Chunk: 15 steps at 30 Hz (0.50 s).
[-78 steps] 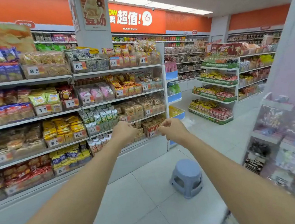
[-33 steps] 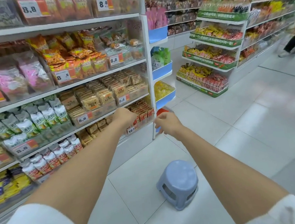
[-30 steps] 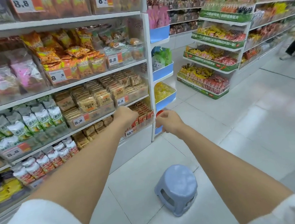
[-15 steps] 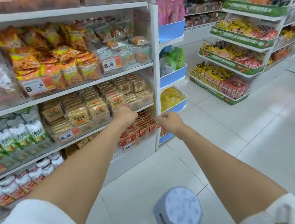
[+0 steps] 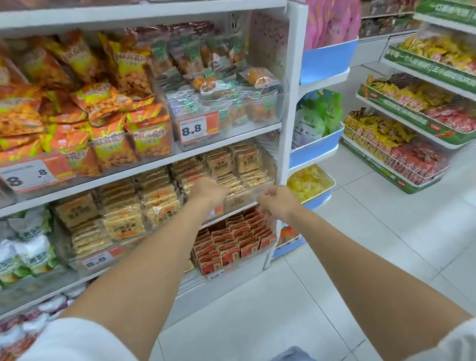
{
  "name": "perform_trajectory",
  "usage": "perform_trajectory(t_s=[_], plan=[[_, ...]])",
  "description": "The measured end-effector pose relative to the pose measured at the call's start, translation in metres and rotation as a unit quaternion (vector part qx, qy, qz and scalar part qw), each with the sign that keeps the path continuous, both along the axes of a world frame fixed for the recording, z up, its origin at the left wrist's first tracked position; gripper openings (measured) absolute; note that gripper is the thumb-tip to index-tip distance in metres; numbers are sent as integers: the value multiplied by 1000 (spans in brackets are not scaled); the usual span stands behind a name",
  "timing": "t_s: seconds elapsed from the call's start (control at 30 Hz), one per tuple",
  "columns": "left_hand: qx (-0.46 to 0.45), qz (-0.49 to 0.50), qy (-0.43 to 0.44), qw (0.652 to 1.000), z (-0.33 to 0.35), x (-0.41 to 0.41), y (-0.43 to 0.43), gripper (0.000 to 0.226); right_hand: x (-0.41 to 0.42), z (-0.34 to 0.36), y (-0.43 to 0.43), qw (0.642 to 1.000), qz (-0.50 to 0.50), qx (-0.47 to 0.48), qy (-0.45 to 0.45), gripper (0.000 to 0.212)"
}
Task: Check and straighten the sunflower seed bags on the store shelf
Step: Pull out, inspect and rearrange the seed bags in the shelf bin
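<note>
A shop aisle with a pale tiled floor (image 5: 391, 266) is running past a white shelf unit (image 5: 291, 113) that is crowded with snack packets. The sunflower seed bags are, I judge, the tan packets (image 5: 245, 161) stacked at the right end of one middle shelf, though their print is too blurred to confirm it. The left hand (image 5: 206, 190) is reaching in over them with its back to the camera. Its fingers are hidden, so I cannot tell its grip. The right hand (image 5: 278, 202) is hovering just beside it at the shelf's front edge, its grip loosely curled and pinching nothing. Orange bags (image 5: 113, 147) are sitting on the shelf above and red packets (image 5: 235, 240) on the one below. The step in hand looks like the reach-in, with no straightening begun. The next move is calling for both hands to settle on the tan stacks and square them up behind the front edge.
</note>
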State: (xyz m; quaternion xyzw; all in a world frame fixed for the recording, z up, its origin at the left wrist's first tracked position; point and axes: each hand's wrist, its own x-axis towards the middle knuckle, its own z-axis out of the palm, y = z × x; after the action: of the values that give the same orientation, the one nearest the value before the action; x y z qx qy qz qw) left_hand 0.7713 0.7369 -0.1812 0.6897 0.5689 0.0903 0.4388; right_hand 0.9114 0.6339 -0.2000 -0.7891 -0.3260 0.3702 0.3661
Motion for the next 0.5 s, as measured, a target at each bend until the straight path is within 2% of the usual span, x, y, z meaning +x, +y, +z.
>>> perform_trajectory(t_s=[0.07,0.2,0.37,0.43,0.5], plan=[[-8,7,-8,1000,-8,9,14,23,6,-8,15,1000,7,-7,20,15],[-19,29,-10,999,-25,26,36,29,19,-28,45,999,29,-30,35,16],[-46,51,-12,998,-52,36,57,31,28,-53,81,992,93,-63,48,15],[-66,82,-19,994,-67,35,64,38,32,-72,95,988,126,-79,49,11],[-68,106,-16,992,-88,33,68,49,37,-98,108,984,138,-94,62,17]])
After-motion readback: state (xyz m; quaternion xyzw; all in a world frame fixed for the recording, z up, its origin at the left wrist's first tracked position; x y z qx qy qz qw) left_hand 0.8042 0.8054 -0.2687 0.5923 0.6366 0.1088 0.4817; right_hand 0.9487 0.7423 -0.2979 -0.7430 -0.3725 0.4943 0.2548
